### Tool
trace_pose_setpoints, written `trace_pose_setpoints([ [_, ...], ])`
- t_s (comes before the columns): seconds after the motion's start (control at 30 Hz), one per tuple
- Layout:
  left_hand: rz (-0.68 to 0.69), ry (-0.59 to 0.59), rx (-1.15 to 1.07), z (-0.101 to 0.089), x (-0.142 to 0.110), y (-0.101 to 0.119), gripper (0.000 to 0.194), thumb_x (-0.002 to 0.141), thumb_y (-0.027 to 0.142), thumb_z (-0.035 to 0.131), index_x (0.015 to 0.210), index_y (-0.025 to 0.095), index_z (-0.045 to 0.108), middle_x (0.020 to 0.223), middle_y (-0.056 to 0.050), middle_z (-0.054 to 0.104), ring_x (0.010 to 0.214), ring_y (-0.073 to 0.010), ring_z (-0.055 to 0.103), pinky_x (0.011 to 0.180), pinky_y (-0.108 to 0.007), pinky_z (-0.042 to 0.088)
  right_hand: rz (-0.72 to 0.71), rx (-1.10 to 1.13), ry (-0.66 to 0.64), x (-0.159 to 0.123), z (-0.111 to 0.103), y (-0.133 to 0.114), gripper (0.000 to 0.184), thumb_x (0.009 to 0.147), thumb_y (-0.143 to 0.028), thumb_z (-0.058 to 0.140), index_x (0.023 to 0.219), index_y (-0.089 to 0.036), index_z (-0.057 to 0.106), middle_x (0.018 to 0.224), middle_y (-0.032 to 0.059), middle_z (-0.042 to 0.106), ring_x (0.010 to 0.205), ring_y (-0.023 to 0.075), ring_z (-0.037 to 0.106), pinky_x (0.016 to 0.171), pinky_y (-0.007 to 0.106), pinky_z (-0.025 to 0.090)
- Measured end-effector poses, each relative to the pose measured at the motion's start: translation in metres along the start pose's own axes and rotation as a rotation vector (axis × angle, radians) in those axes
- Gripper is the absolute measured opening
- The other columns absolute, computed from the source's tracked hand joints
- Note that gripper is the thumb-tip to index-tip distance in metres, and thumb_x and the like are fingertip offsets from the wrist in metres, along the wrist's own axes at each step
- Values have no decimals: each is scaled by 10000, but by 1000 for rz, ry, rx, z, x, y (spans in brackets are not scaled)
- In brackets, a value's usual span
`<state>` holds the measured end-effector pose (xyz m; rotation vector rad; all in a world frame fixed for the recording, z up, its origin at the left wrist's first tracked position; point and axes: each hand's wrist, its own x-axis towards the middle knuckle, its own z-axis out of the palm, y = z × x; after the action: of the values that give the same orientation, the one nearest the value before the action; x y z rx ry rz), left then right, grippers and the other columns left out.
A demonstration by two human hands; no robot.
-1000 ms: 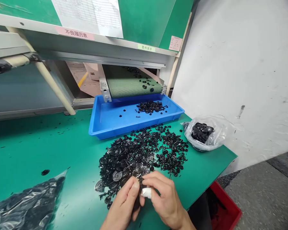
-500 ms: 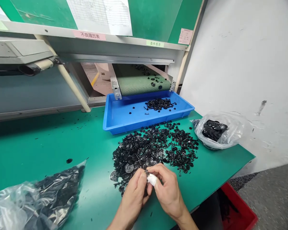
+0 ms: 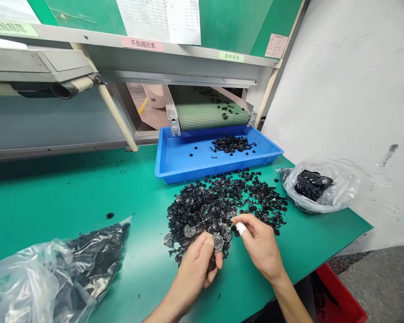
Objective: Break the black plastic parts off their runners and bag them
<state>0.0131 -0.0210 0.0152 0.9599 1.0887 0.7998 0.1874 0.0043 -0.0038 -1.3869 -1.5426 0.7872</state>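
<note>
My left hand is closed on a round black plastic disc with ringed relief, pinched between thumb and fingers. It is at the near edge of a pile of black plastic parts, discs and small branched pieces mixed, on the green table. To the right, my right hand has its thumb and fingertips drawn together above the pile. White tape wraps its thumb. Whatever lies between those fingertips is too small to make out.
Behind the pile stands a blue tray holding small black parts, under the end of a green conveyor belt. A clear bag of discs is at right, a filled plastic bag at left. A red bin sits below the table edge.
My hands were together at the disc and are now apart. The right one has moved right, over the pile; the left keeps the disc, whose face now shows. The view has shifted slightly.
</note>
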Motion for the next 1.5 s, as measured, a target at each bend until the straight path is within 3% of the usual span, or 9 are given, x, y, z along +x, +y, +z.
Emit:
trace_pose_setpoints([
  [0.1, 11, 4, -40, 0, 0, -2, 415, 911, 532, 425, 698, 182, 494, 598, 45, 517, 401, -47, 347, 368, -170, 246, -119, -147, -8, 7, -10, 4, 238, 868, -145, 468, 965, -216, 674, 1004, 42, 694, 932, 200, 645, 852, 315, 487],
  [0.3, 11, 48, -351, -9, 1, 1, 385, 870, 541, 528, 719, 191, 473, 585, 53, 530, 382, -31, 326, 348, -141, 227, -221, -383, 27, 40, -23, 10, 243, 893, -122, 433, 939, -197, 660, 944, 52, 672, 833, 192, 625, 738, 298, 468],
  [0.5, 4, 5, -561, -20, 7, 4, 315, 877, 393, 588, 678, 179, 471, 572, 65, 498, 367, -16, 290, 309, -109, 232, -259, -698, -251, 80, -12, -4, 304, 860, -48, 480, 1056, -195, 661, 1004, 61, 650, 857, 190, 625, 721, 274, 458],
  [0.6, -9, -2, -658, -24, 8, 9, 210, 861, 307, 597, 713, 173, 531, 602, 61, 500, 365, -12, 283, 292, -103, 252, -248, -753, -290, 83, -4, -16, 323, 841, -10, 473, 1036, -181, 666, 975, 71, 631, 839, 194, 613, 685, 273, 447],
  [0.87, -16, 165, -816, -30, 9, 20, 122, 831, 264, 614, 781, 152, 607, 652, 24, 502, 447, -47, 412, 294, -108, 312, -376, -583, -445, 37, 6, -32, 280, 823, -62, 536, 1029, -225, 631, 989, 42, 606, 872, 195, 553, 734, 300, 459],
  [1.13, -36, 96, -651, -25, 11, 13, 222, 809, 366, 670, 783, 156, 603, 652, 38, 508, 443, -26, 366, 336, -106, 273, -349, -390, -344, 41, 5, -15, 248, 812, -5, 468, 815, -202, 618, 806, 5, 608, 756, 153, 549, 703, 264, 423],
  [1.27, -10, 43, -502, -22, 10, 11, 229, 843, 384, 632, 824, 157, 606, 663, 36, 512, 453, -29, 338, 356, -123, 216, -138, -165, -226, 42, 0, -12, 148, 830, -135, 534, 721, -192, 615, 646, -32, 595, 588, 117, 531, 570, 228, 400],
  [1.4, 10, 37, -318, -19, 8, 9, 235, 856, 400, 615, 891, 170, 588, 704, 31, 539, 462, -35, 319, 392, -157, 186, 188, 278, -213, 36, 4, -13, 19, 773, -187, 587, 764, -171, 586, 639, -21, 610, 578, 132, 625, 541, 226, 488],
  [1.5, 39, 37, -138, -16, 7, 5, 298, 846, 446, 614, 980, 183, 568, 646, 47, 514, 468, -59, 322, 420, -182, 182, 291, 540, -209, 27, 12, -15, 166, 745, -243, 657, 880, -163, 602, 740, -8, 619, 590, 137, 663, 564, 252, 555],
])
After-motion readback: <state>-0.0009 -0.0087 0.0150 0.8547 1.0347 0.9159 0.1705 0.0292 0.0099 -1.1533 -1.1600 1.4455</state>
